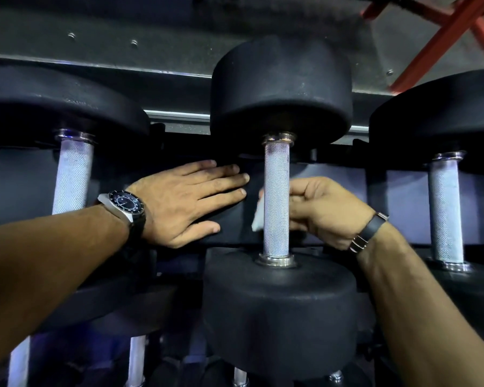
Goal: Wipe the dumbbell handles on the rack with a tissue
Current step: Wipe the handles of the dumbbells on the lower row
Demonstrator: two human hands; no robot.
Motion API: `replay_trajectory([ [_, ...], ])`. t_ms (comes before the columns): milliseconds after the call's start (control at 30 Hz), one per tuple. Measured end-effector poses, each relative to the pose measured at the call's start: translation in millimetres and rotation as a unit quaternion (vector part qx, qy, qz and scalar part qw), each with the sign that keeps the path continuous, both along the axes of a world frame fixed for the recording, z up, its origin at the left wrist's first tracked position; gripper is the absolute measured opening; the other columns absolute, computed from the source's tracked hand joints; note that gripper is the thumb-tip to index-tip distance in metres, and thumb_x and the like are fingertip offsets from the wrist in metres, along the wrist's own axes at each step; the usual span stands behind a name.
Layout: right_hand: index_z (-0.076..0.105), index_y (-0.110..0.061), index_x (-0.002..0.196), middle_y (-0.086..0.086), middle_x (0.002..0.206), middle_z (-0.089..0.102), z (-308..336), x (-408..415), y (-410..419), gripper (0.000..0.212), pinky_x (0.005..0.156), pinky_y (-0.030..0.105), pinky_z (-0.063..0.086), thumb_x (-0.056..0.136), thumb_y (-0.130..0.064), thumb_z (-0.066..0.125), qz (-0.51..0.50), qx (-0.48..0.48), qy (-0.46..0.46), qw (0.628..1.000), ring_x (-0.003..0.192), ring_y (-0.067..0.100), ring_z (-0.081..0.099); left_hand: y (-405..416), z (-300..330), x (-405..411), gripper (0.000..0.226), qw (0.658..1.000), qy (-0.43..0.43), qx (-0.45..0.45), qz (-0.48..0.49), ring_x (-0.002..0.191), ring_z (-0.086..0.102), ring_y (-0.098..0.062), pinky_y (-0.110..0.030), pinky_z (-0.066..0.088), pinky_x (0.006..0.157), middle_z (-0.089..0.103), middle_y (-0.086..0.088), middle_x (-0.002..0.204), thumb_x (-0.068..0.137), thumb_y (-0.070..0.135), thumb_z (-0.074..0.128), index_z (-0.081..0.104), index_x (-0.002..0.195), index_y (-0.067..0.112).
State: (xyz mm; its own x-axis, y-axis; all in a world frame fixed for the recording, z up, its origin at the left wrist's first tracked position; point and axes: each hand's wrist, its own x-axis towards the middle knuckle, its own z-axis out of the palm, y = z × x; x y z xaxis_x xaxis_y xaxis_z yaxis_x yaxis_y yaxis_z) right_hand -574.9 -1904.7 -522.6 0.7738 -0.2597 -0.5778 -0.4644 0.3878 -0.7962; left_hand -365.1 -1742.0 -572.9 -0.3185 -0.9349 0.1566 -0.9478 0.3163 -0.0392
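Centrally, knurled steel handle (276, 199), crumpled tissue (258, 216)

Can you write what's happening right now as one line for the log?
step: wiping middle handle | right hand: holds tissue behind handle | left hand: flat, open, beside it | side handles: untouched

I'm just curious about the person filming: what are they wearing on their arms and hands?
Both forearms are bare, with no sleeves or gloves showing. The left wrist carries a wristwatch with a round dark dial and silver case. The right wrist wears a dark band with metal fittings.
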Motion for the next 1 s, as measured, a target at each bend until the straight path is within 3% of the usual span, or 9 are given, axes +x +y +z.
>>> replay_trajectory([
  [67, 0.063, 0.009, 0.109, 0.019, 0.090, 0.067, -1, 2, 0, 0.024, 0.054, 0.015, 0.053, 0.088, 0.017, 0.052, -0.019, 0.009, -0.017, 1.000, 0.062, 0.008, 0.066, 0, 0, 0, 0.064, 1.000, 0.001, -0.001, 0.000, 0.149, 0.027, -0.028, -0.046, 0.023, 0.120, 0.031, -0.012, 0.160, 0.098, 0.046, 0.040, 0.042, 0.149, 0.007],
  [200, 0.061, 0.013, 0.109, 0.018, 0.088, 0.066, 4, -2, -5, 0.027, 0.057, 0.017, 0.055, 0.089, 0.021, 0.046, 0.100, -0.012, 0.051, 0.994, 0.064, 0.009, 0.067, 1, 0, 0, 0.064, 1.000, 0.002, 0.000, 0.000, 0.149, 0.027, -0.028, -0.047, 0.024, 0.120, 0.031, -0.012, 0.160, 0.098, 0.046, 0.040, 0.042, 0.149, 0.008],
  [367, 0.064, -0.004, 0.095, 0.004, 0.080, 0.073, 9, 22, -15, 0.021, 0.062, 0.018, 0.058, 0.090, 0.011, 0.050, -0.152, 0.040, -0.062, 0.986, 0.070, 0.009, 0.070, 0, 0, -1, 0.063, 1.000, -0.001, -0.008, -0.002, 0.146, 0.032, -0.030, -0.047, 0.024, 0.120, 0.036, -0.013, 0.157, 0.099, 0.046, 0.038, 0.045, 0.147, 0.007],
  [467, 0.066, -0.008, 0.103, 0.005, 0.088, 0.074, 4, 19, -8, 0.031, 0.067, 0.021, 0.057, 0.074, 0.002, 0.059, -0.076, 0.074, -0.069, 0.992, 0.076, 0.013, 0.071, 0, -1, 0, 0.063, 1.000, -0.005, -0.009, -0.003, 0.146, 0.031, -0.030, -0.046, 0.023, 0.120, 0.035, -0.014, 0.157, 0.099, 0.046, 0.038, 0.046, 0.147, 0.007],
  [533, 0.066, -0.008, 0.106, 0.006, 0.089, 0.073, 2, 10, -3, 0.033, 0.063, 0.020, 0.056, 0.077, 0.006, 0.059, 0.005, 0.060, -0.025, 0.998, 0.075, 0.012, 0.070, 0, -1, 0, 0.065, 1.000, -0.005, 0.000, -0.002, 0.148, 0.029, -0.029, -0.046, 0.023, 0.120, 0.032, -0.013, 0.160, 0.098, 0.047, 0.038, 0.043, 0.149, 0.007],
  [700, 0.064, -0.002, 0.099, 0.002, 0.075, 0.069, 15, -13, -2, 0.017, 0.062, 0.020, 0.058, 0.090, 0.010, 0.055, 0.054, -0.041, 0.045, 0.997, 0.067, 0.007, 0.066, -1, -2, 0, 0.064, 1.000, 0.005, -0.005, -0.005, 0.149, 0.026, -0.027, -0.044, 0.020, 0.121, 0.031, -0.011, 0.160, 0.098, 0.047, 0.038, 0.043, 0.149, 0.008],
  [833, 0.063, -0.012, 0.103, -0.007, 0.060, 0.062, 37, -25, 12, 0.036, 0.051, 0.022, 0.057, 0.088, 0.019, 0.051, -0.065, -0.118, 0.051, 0.990, 0.056, 0.008, 0.061, 0, -1, 0, 0.064, 1.000, 0.010, -0.006, -0.005, 0.148, 0.028, -0.027, -0.045, 0.021, 0.121, 0.032, -0.011, 0.160, 0.098, 0.047, 0.038, 0.044, 0.149, 0.008],
  [933, 0.072, -0.025, 0.090, -0.013, 0.075, 0.069, 48, -26, 24, 0.043, 0.057, 0.028, 0.059, 0.087, 0.013, 0.054, -0.118, -0.277, 0.000, 0.953, 0.064, 0.005, 0.064, 0, -1, 1, 0.064, 1.000, 0.012, -0.004, -0.005, 0.148, 0.028, -0.028, -0.046, 0.022, 0.120, 0.032, -0.011, 0.159, 0.098, 0.047, 0.038, 0.044, 0.149, 0.008],
  [1000, 0.076, -0.029, 0.090, -0.012, 0.086, 0.072, 56, -21, 27, 0.043, 0.068, 0.034, 0.061, 0.083, 0.008, 0.056, -0.115, -0.425, -0.040, 0.897, 0.074, 0.008, 0.069, 0, -2, 1, 0.064, 1.000, 0.014, -0.004, -0.006, 0.148, 0.028, -0.027, -0.046, 0.022, 0.121, 0.032, -0.011, 0.160, 0.098, 0.047, 0.039, 0.043, 0.149, 0.009],
])
